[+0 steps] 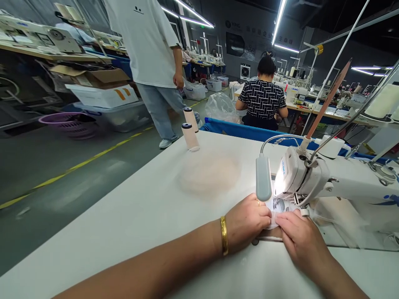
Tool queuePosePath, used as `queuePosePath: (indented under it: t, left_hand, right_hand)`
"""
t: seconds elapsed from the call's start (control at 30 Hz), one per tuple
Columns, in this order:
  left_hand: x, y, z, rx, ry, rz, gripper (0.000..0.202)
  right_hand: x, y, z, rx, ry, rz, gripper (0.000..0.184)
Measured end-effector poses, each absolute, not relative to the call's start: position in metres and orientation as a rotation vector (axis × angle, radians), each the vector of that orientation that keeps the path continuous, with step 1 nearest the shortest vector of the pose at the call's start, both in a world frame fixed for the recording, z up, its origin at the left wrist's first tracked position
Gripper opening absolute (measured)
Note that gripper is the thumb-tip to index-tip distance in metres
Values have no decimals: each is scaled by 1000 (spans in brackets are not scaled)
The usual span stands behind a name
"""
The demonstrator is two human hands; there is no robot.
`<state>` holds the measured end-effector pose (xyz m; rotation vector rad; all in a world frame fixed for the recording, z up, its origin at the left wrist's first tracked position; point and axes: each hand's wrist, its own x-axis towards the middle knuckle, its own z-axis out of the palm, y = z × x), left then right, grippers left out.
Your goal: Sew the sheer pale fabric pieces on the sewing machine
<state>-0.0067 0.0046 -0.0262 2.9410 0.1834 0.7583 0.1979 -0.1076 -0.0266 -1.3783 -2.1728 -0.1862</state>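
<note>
A white sewing machine (311, 178) stands at the right, its lamp (263, 177) shining on the needle area. Just in front of the presser foot, my left hand (249, 218) is closed, fingertips pinching a thin, sheer white fabric (272, 222). From the right, my right hand (301, 232) presses the same fabric with its fingers bent together. Both hands rest low at the machine bed, a small gap between them. Much of the fabric is hidden by the fingers. A blurred heap of pale sheer fabric (210, 172) lies on the table left of the machine.
Two pale thread cones (190, 137) stand at the far corner of the white table (124, 232). A blue cloth trough (237, 128) runs along its back edge. One person (152, 50) stands in the aisle; another (263, 93) sits sewing ahead. Boxes and a purple basket (70, 120) sit left.
</note>
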Motion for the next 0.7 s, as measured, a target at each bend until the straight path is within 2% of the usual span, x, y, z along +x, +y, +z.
queuePosePath:
  t: [0.37, 0.7]
  left_hand:
    - [1, 13, -25, 3005, 314, 766, 23]
    - [4, 17, -22, 2991, 394, 763, 20]
  right_hand:
    - [201, -99, -33, -1462, -2134, -194, 38]
    - [205, -98, -45, -1586, -2116, -212, 44]
